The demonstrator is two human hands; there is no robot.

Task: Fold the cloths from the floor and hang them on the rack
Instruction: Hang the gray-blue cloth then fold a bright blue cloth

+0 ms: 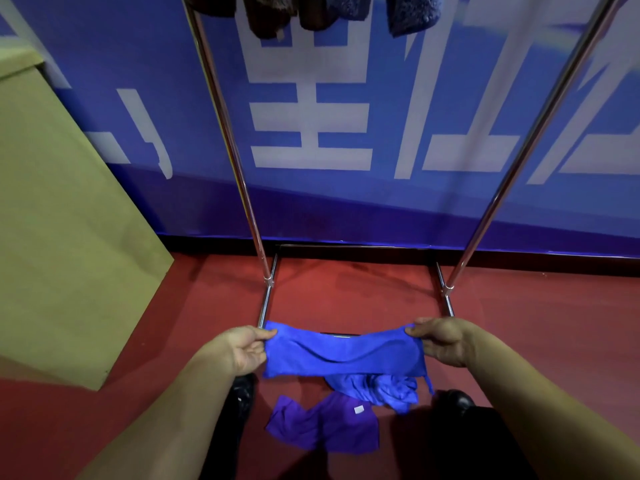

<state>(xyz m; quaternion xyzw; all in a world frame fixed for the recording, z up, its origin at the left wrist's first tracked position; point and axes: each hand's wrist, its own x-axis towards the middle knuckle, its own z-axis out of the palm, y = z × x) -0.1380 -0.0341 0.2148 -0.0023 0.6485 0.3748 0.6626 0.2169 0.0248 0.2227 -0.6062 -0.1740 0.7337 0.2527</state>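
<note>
1. While the left hand (pixel 244 348) pinches one end of a blue cloth (pixel 343 355) between thumb and curled fingers, the right hand (pixel 441 339) pinches the other end in the same way, so the cloth hangs stretched between them above the floor.
2. The held cloth is bright blue, folded into a long band, sagging slightly in the middle, with a thin loop dangling at its right lower corner.
3. Just below it, a second blue cloth (pixel 381 389) lies crumpled on the red floor (pixel 346 292).
4. Nearer the person, a purple cloth (pixel 325 424) lies loosely spread, showing a small white label.
5. Dark shoes flank these cloths on both sides.
6. Beyond the hands stands the metal rack (pixel 239 168), its base bars on the floor and two uprights rising; dark and blue hung cloths (pixel 412 12) show at the top edge.
7. A blue banner (pixel 311 116) with white lettering backs the rack, and a tan board (pixel 62 220) leans at the left.
</note>
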